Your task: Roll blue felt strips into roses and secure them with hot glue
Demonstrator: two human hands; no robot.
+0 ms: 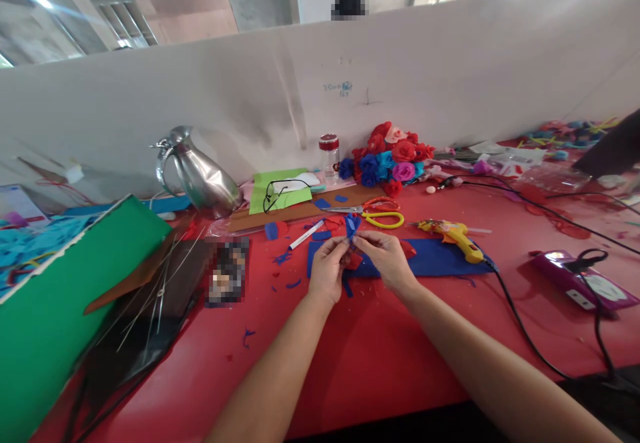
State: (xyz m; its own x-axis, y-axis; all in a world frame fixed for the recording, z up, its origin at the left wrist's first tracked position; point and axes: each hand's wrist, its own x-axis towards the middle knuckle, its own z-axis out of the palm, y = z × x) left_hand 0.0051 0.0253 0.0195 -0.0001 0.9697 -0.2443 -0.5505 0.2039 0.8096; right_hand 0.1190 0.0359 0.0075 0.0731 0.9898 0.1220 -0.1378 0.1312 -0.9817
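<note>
Between my two hands, above the red table, is a small blue paper flower [352,224] that looks partly formed. The fingers of my left hand [330,264] pinch its lower end from the left. From the other side, my right hand [387,256] pinches the same base with thumb and forefinger. Under my hands lies a flat blue paper sheet [435,266], with some red paper pieces close to my fingers. Just beyond my hands rest yellow-handled scissors [383,219]. A yellow glue gun [457,238] lies on the right end of the sheet.
A white marker [306,235] and blue scraps lie left of my hands. Behind stand a steel jug [200,173], a red-lidded jar [329,156] and a heap of paper roses [393,160]. A purple power strip [580,280] with cords sits right; a green board [75,296] leans left.
</note>
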